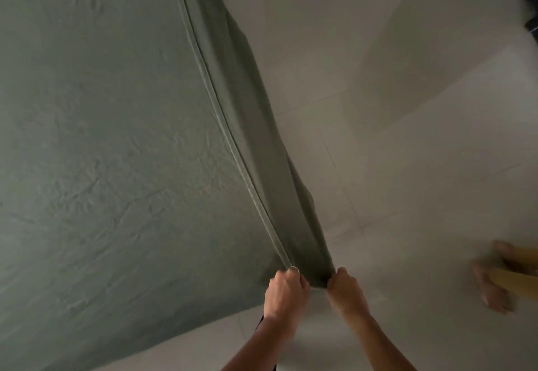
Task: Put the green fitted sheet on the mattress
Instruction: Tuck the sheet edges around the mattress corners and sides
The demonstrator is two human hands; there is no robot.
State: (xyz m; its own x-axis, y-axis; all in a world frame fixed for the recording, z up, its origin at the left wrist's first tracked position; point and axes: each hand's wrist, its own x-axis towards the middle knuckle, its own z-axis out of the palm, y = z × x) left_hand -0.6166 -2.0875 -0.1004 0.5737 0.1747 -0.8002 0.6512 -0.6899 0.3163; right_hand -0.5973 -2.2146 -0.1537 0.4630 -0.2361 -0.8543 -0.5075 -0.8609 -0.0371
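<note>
The green fitted sheet [116,152] is spread over the mattress, filling the left of the view, with a piped seam running along the mattress's right edge down to its near corner. The mattress itself is hidden under the cloth. My left hand [286,292] grips the sheet at that corner, right at the seam's end, with a ring on one finger. My right hand [345,287] grips the hanging side panel of the sheet just to the right of the corner. Both hands are close together, fingers curled into the fabric.
Pale tiled floor [407,167] lies to the right of the bed and in front of it. Bare feet [495,283] with yellow trouser legs show at the right edge. A dark object [531,26] sits at the top right corner.
</note>
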